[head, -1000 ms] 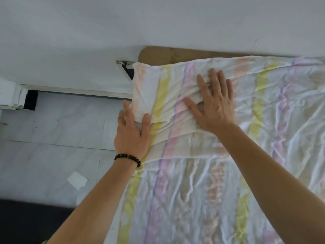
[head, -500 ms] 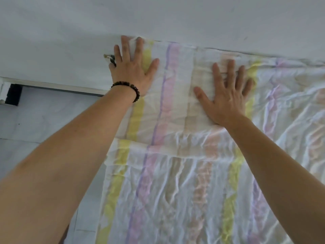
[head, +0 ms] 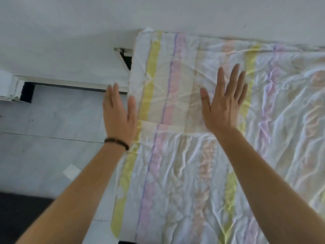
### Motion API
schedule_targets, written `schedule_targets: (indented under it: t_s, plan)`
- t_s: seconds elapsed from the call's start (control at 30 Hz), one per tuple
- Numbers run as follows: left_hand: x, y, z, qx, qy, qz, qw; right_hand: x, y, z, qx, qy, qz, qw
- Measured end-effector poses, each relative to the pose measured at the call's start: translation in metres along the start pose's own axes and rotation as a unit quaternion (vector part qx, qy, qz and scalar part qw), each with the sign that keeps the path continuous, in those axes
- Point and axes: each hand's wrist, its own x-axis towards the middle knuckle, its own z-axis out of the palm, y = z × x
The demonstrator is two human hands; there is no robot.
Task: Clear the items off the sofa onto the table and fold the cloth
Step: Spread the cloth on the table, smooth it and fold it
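Both hands are out over the striped cloth (head: 175,182), which lies spread wide and crumpled under and toward the person from both grips, running off to the right out of view. The right hand (head: 223,106) has a wide grip, fingers straight and fanned, palm flat on a folded band (head: 168,81) of the cloth. That band is doubled over, and its far edge runs along the wall (head: 158,13) beyond the fingertips. The left hand (head: 119,117), beaded bracelet (head: 117,142) at the wrist, is also wide and holds nothing, its fingers straight and close together. Its thumb side sits right at the cloth's left edge, but the hand is blurred, so I can't say whether it presses the hem or hangs just beside it. To the left of that grip there is pale tiled floor (head: 52,129) with a white scrap (head: 71,171) lying on it. As for progress, no loose items show on the cloth in this view, so the clearing looks done, though the table is out of sight. The folding looks barely begun: one narrow turn at the far edge, being flattened, and the large wrinkled rest is unfolded. I would expect that crease to be smoothed before the next fold.
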Motion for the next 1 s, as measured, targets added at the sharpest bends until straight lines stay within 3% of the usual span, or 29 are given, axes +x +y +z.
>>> schedule_targets:
  t_s: [0.13, 0.33, 0.67, 0.8, 0.9, 1.0]
  plan:
    - [-0.12, -0.021, -0.022, 0.008, -0.095, -0.029, 0.995, -0.13, -0.03, -0.007, 0.028, -0.018, 0.0, 0.999]
    - [-0.202, -0.058, -0.048, 0.144, -0.2, 0.083, 0.966, -0.266, -0.06, -0.008, -0.042, -0.141, -0.006, 0.989]
    - [-0.225, -0.074, -0.056, 0.15, -0.196, 0.079, 0.966, -0.277, -0.064, -0.007, -0.08, -0.148, 0.017, 0.986]
    - [-0.238, -0.07, -0.059, 0.188, -0.182, 0.054, 0.964, -0.279, -0.058, -0.015, -0.035, -0.167, 0.0, 0.985]
    - [-0.265, -0.059, -0.055, 0.226, -0.147, 0.078, 0.96, -0.293, -0.028, -0.032, 0.033, -0.111, -0.01, 0.993]
    - [-0.304, -0.031, -0.034, 0.234, -0.14, 0.151, 0.95, -0.315, 0.042, -0.053, -0.002, -0.052, 0.055, 0.997]
